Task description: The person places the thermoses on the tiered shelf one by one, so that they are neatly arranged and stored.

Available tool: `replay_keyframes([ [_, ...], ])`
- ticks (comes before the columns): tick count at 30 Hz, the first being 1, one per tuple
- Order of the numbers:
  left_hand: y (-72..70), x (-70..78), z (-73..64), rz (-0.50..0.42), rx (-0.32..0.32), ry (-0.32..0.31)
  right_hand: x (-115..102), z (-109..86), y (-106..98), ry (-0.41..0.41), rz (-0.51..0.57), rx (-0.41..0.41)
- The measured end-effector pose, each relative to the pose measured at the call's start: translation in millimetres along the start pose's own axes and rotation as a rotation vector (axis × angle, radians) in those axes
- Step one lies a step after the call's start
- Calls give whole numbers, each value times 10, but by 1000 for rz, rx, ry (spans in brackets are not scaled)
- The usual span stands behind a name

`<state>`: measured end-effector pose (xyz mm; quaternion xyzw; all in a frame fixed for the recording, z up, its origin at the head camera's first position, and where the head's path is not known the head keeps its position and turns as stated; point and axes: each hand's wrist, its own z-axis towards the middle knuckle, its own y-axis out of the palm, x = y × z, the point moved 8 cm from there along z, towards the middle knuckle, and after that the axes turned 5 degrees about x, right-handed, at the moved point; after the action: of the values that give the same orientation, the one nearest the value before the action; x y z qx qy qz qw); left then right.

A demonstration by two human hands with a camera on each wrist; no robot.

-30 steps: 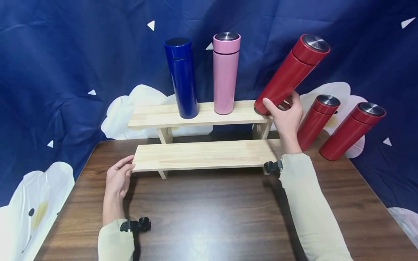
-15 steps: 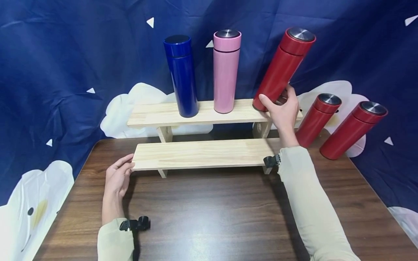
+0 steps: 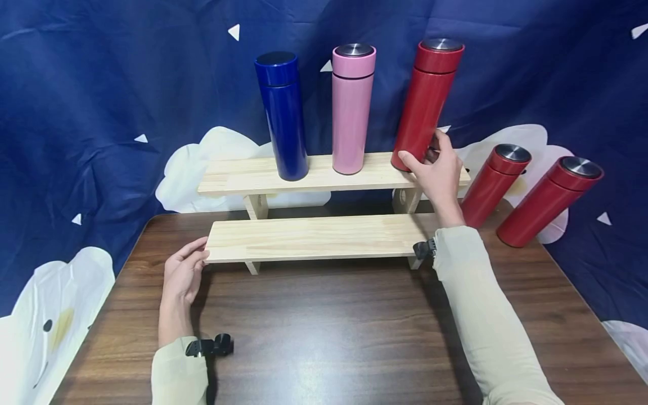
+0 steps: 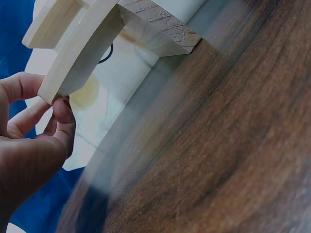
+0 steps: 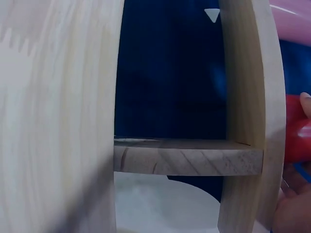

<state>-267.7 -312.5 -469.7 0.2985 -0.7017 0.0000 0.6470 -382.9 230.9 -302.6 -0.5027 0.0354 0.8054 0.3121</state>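
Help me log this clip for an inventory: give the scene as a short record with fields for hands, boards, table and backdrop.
left hand: pinches left end of lower flat pale-wood board
right hand: grips red cylindrical bottle with metallic lid, low on its body
upper flat pale-wood board: dark blue cylindrical bottle left, pink cylindrical bottle centre, gripped bottle right, whether its base sits flat unclear
brown wood-grain table: inner red cylindrical bottle and outer red cylindrical bottle, both at right
backdrop: dark blue cloth, white shapes
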Motion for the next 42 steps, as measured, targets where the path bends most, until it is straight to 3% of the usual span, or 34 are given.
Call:
replay_keyframes([
  [12,9,4,-13,17,10,-20,39,-18,-13,16,50,-27],
  [28,-15,-22,-2,11,35,-26,74,-93,-81,8,35,-10],
  [33,-14,-19,-1,16,34,-22,84,-103,-105,35,110,-1],
  [42,12,-3,-1,0,6,-3,138,-167,-294,87,229,97],
])
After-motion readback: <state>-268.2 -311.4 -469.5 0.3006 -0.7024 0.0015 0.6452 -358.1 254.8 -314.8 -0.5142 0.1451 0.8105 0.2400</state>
